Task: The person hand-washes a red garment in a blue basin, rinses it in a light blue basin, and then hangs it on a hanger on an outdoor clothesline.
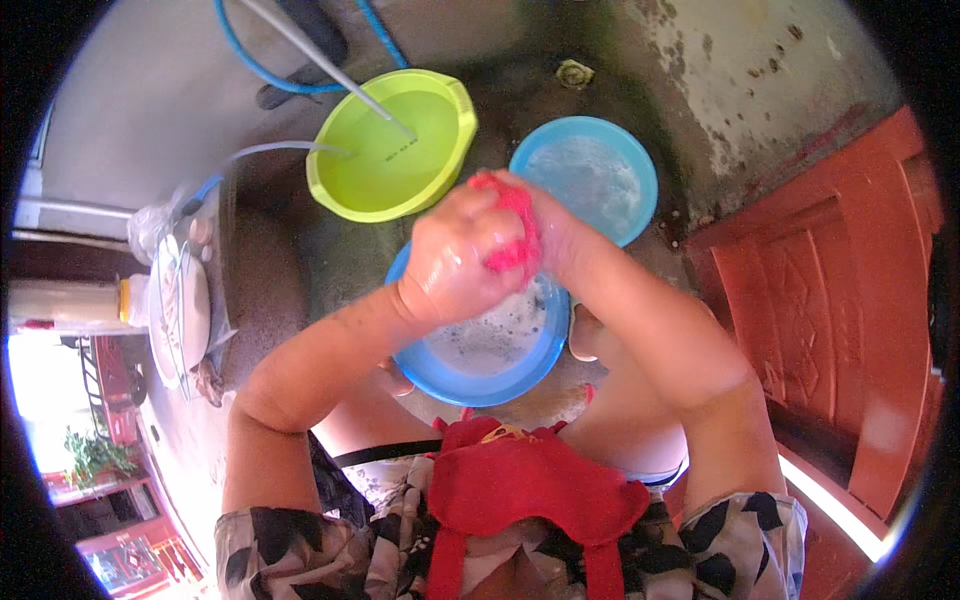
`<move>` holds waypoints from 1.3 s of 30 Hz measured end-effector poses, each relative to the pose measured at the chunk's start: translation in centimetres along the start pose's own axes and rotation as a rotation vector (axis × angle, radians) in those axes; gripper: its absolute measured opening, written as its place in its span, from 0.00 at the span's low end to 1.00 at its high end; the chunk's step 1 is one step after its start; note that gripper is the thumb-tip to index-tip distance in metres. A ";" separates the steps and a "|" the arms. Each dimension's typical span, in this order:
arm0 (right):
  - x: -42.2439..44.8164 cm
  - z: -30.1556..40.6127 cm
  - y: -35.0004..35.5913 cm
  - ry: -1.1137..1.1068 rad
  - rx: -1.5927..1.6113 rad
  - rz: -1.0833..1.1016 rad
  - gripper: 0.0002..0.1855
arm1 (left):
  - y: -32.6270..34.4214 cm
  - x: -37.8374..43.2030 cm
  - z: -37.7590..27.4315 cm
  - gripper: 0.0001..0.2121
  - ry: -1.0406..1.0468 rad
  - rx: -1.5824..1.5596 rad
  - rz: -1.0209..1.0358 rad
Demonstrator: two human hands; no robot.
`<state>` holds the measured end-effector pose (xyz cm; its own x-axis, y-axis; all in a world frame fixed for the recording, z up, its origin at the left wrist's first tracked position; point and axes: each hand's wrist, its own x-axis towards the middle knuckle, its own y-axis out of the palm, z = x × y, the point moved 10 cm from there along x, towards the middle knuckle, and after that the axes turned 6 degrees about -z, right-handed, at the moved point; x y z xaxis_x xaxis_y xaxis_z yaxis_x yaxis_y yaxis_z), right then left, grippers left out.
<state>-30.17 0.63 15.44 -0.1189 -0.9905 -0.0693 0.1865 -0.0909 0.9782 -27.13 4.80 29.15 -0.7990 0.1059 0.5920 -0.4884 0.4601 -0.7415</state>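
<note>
Bunched between my two hands is a wet red cloth [517, 225], parts of it bulging out around the fingers. My left hand [457, 251] is wet and closed around its near side. On the other side my right hand [551, 225] presses against it, its fingers partly hidden behind the cloth and the left hand. Both hands are raised above a blue basin [480, 394] of sudsy, greyish water. The basin stands on the floor between my feet, and my hands and forearms cover its far part.
Beyond stand a lime-green basin [319, 184] of water, with a hose and a pale pipe [322, 56] reaching in, and a light-blue basin [651, 180] of soapy water. A floor drain [574, 73] lies farther back. A red wooden door [810, 300] is at right; a ledge with dishes [180, 315] at left.
</note>
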 end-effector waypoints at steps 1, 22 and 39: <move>0.3 -1.7 0.0 0.040 0.004 -0.007 0.12 | -0.2 -1.3 -0.9 0.12 0.045 0.020 0.048; 7.1 -9.9 -6.6 0.082 -1.298 -0.371 0.12 | -2.7 -15.0 0.9 0.06 0.001 0.194 0.132; -20.2 5.7 -38.2 -0.353 -0.482 -1.423 0.17 | -5.5 -22.2 20.9 0.17 -1.296 -1.527 -0.955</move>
<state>-40.41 24.71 -19.38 -0.6693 0.0086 -0.7429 0.0015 -0.9999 -0.0129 -14.08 -18.46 13.47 -0.6015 -0.6741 -0.4288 -0.7108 0.2065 0.6724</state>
